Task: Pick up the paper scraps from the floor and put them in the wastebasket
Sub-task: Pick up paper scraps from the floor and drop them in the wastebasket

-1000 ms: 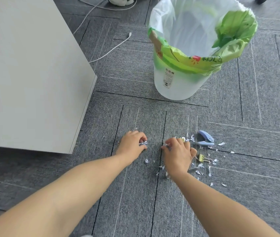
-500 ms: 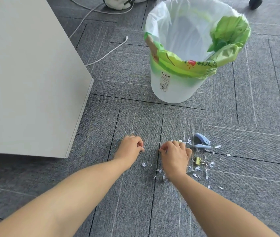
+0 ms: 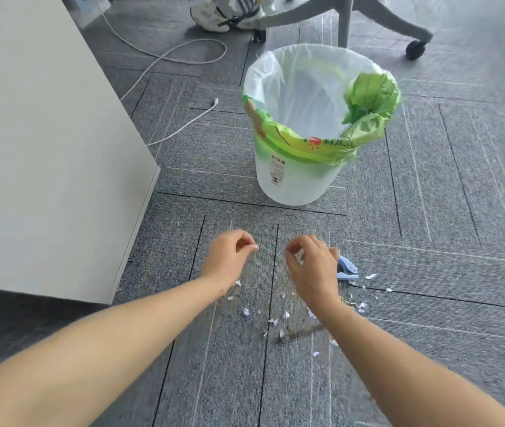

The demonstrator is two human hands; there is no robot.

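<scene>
A translucent white wastebasket with a clear liner and crumpled green packaging at its rim stands on the grey carpet straight ahead. Small white paper scraps lie scattered on the carpet below and between my wrists, with more to the right. My left hand hovers above the floor, fingertips pinched together. My right hand hovers beside it, fingers curled in a pinch with something pale showing inside. Both hands are short of the basket, a hand's length apart.
A light blue hole punch lies just right of my right hand. A white cabinet fills the left. A white cable runs across the carpet beyond it. A chair base on castors and a bag sit behind the basket.
Both hands have risen off the carpet with fingers pinched. The view has tilted up, so the basket and chair base show fully now.
</scene>
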